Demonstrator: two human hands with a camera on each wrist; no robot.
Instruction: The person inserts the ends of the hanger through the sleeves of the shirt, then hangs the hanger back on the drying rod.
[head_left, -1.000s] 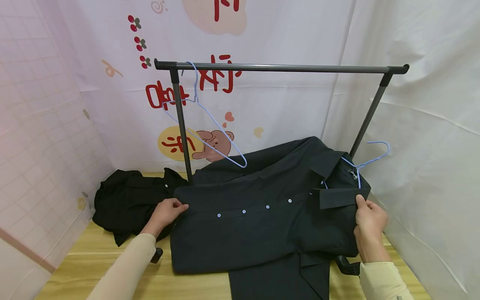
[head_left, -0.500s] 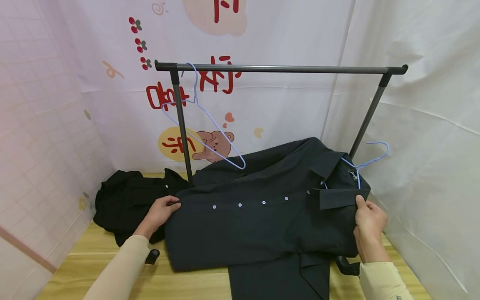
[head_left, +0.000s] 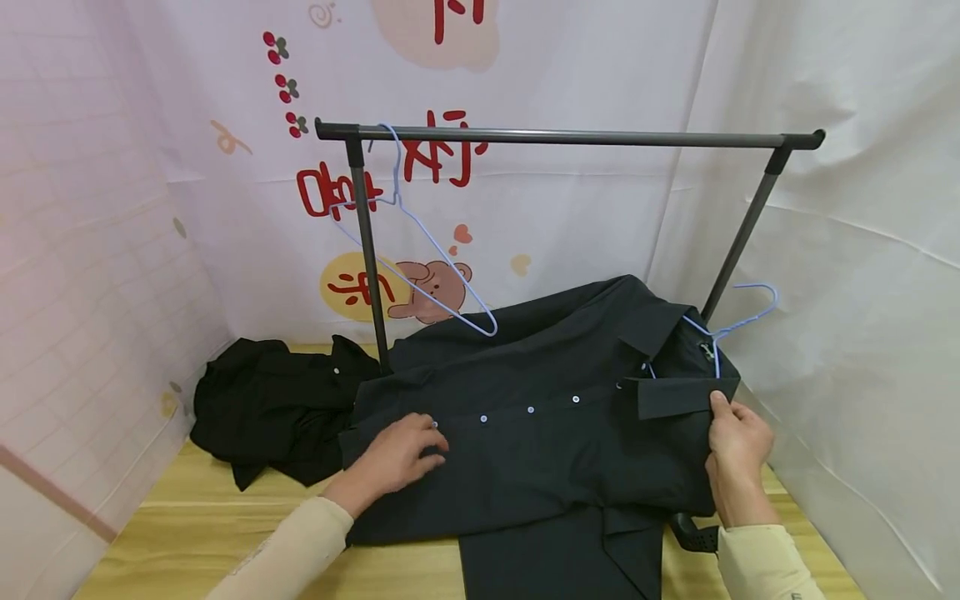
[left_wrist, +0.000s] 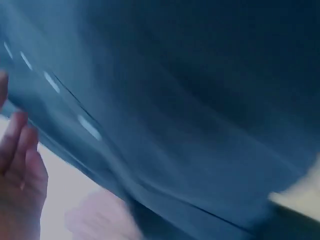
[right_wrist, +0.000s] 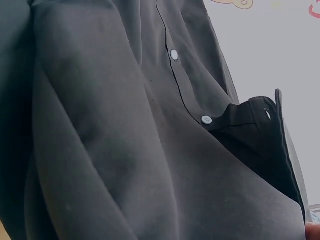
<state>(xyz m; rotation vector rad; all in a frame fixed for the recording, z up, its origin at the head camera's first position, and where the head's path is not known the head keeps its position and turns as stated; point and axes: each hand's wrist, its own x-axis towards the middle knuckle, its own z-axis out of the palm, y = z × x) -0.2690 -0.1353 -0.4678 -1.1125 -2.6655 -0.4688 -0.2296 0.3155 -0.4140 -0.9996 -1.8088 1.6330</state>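
Across the wooden table (head_left: 172,533) we list one dark shirt (head_left: 525,467), a blue hanger (head_left: 731,329) at its collar. Left hand (head_left: 401,454), fingers loose, has moved from the shirt's left end onto or above its front; contact, we cannot tell. Right hand (head_left: 738,446) pinches the collar-side edge, our only plain hold now. Most of the hanger: hidden inside. Left-wrist view: blurred.

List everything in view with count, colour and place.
rack: 1, dark grey, back
shirt: 1, dark, centre
upper hanger: 1, light blue, on the rack
lower hanger: 1, light blue, in shirt's neck
bundled garment: 1, black, left of shirt
buttons: several, white, on shirt
table: 1, yellowish wood, beneath
backdrop: count unclear, white, printed, behind
device: 1, black, near right cuff
sleeves: 2, cream, foreground
left grip: 1, bare hand, over shirt front
right grip: 1, bare hand, pinching shirt beside collar
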